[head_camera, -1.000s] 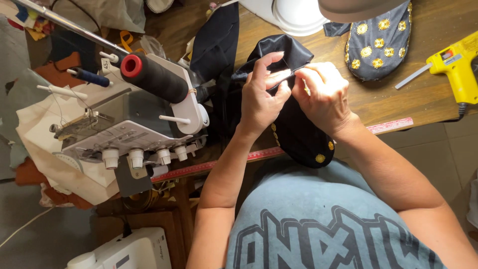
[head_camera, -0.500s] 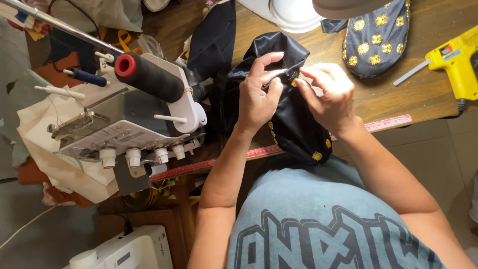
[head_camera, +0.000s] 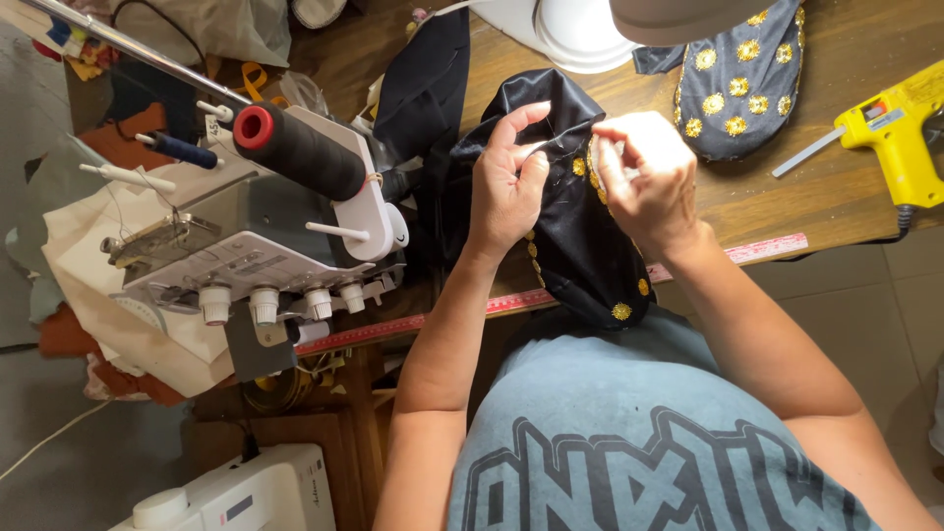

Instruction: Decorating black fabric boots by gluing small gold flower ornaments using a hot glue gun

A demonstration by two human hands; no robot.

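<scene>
The fabric piece [head_camera: 580,246] at the near edge of the brown wooden tabletop [head_camera: 846,197] is glossy black, dotted with gold floral motifs. A second fabric piece [head_camera: 742,84] near the far edge is dark grey-blue with the same gold flower pattern. The glue gun [head_camera: 895,128] at the right edge is bright yellow with a red patch. The thread cone [head_camera: 300,147] on the white and grey sewing machine [head_camera: 246,256] is black with a red core. The measuring strip [head_camera: 511,300] along the near edge is red.
</scene>
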